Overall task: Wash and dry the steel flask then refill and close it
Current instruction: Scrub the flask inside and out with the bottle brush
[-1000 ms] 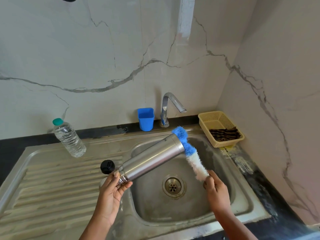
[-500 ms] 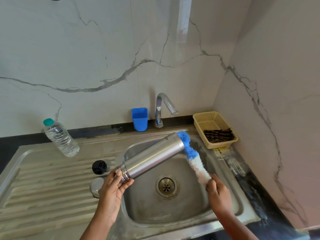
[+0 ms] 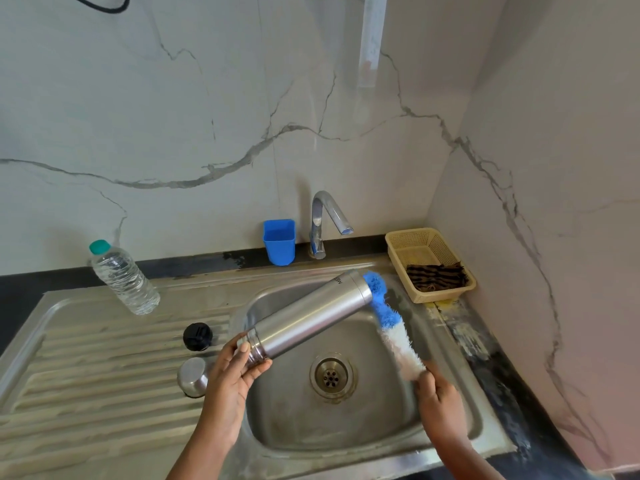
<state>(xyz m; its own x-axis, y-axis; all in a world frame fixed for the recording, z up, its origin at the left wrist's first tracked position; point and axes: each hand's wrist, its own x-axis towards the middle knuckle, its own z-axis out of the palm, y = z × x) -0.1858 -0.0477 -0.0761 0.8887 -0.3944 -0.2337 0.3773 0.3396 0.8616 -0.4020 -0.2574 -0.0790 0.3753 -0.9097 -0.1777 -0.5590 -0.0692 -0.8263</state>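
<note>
Two hands busy above sink (image 3: 450, 441): left hand (image 3: 231, 372) gripping flask (image 3: 308, 318), right hand (image 3: 437, 400) gripping brush (image 3: 391, 327); washing step, rinsing under tap (image 3: 323, 223) probably next.

The steel cup (image 3: 193, 376) has come fully into view beside the left hand (image 3: 232, 372).

Steel sink unit (image 3: 104, 403) carries the load: left of its drain (image 3: 332, 375), a black cap (image 3: 197, 336) and steel cup (image 3: 193, 377) sit on the ribbed drainboard, water bottle (image 3: 123, 277) farther left. Behind the drain, blue cup (image 3: 279, 241); back right, mesh basket (image 3: 429, 263).
</note>
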